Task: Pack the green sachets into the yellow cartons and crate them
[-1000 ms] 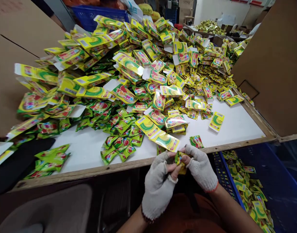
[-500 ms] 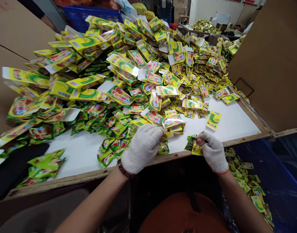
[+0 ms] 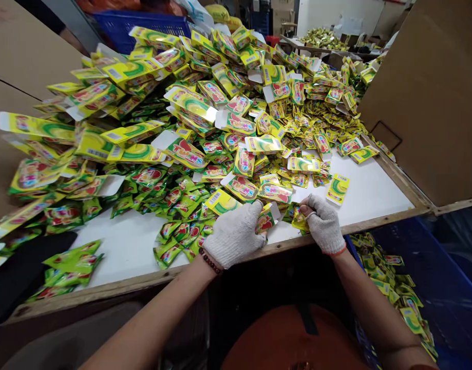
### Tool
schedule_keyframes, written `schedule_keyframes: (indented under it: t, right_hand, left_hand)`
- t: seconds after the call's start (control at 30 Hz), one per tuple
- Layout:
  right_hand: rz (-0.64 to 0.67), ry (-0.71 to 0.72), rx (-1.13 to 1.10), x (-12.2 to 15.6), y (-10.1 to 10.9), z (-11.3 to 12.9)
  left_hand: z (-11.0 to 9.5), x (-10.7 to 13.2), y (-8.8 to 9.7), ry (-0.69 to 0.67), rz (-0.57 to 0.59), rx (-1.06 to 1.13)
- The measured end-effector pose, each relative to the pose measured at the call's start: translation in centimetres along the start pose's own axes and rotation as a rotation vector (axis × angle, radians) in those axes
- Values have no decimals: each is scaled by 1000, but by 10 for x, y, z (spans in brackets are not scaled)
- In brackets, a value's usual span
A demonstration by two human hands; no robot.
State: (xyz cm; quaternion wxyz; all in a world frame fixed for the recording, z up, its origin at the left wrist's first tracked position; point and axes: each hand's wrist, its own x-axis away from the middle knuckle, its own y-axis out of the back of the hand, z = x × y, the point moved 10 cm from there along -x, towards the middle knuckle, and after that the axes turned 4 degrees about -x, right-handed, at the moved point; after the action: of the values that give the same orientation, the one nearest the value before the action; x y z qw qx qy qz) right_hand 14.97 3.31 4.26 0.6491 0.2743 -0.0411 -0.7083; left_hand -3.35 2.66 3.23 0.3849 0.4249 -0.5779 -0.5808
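Both hands wear white knit gloves with bare fingertips. My left hand (image 3: 236, 234) is closed round a flat yellow-green carton (image 3: 268, 216) at the near edge of the white table (image 3: 131, 244). My right hand (image 3: 323, 223) pinches a small bunch of green-yellow sachets (image 3: 298, 218) just right of that carton, a little above the tabletop. A large heap of flat cartons (image 3: 135, 72) and loose sachets (image 3: 182, 198) covers the table beyond both hands.
Tall cardboard sheets (image 3: 428, 97) stand at the right and at the left (image 3: 20, 51). A blue crate (image 3: 428, 288) holding filled cartons sits below the table's right corner. A black object (image 3: 27, 264) lies at the near left. Another blue basket (image 3: 139, 20) stands at the back.
Both hands rose from my lap to the table edge. The left hand reached into the pile and took a flat carton; the right hand brought its sachets up beside it.
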Motion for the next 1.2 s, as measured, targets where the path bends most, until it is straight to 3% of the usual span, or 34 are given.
schedule_keyframes:
  t: [0.2, 0.37, 0.5, 0.57, 0.67, 0.77, 0.83, 0.97, 1.07, 1.2]
  right_hand:
    - [-47, 18, -33, -9, -8, -8]
    - [-61, 17, -49, -6, -14, -15]
    - [-79, 135, 2, -7, -14, 3]
    - [-8, 236, 69, -7, -20, 17]
    - [203, 336, 215, -5, -40, 30]
    - [399, 372, 310, 1, -55, 34]
    - [433, 370, 315, 1, -53, 35]
    - [205, 307, 236, -10, -19, 39]
    - [6, 282, 143, -8, 3, 41]
    - [41, 281, 105, 1, -12, 40]
  left_hand:
    - [-5, 5, 7, -102, -140, -183]
    - [-1, 1, -6, -32, -119, -148]
    - [-2, 0, -4, -37, -144, -53]
    - [-6, 4, 3, -59, -171, 7]
    - [-8, 13, 17, -69, -207, 74]
    - [-10, 19, 31, -92, -224, 101]
    - [-12, 21, 39, -121, -218, 44]
    - [-6, 19, 40, -75, -158, -115]
    - [-5, 17, 28, -70, -120, -77]
    - [-9, 17, 17, -80, -164, 57]
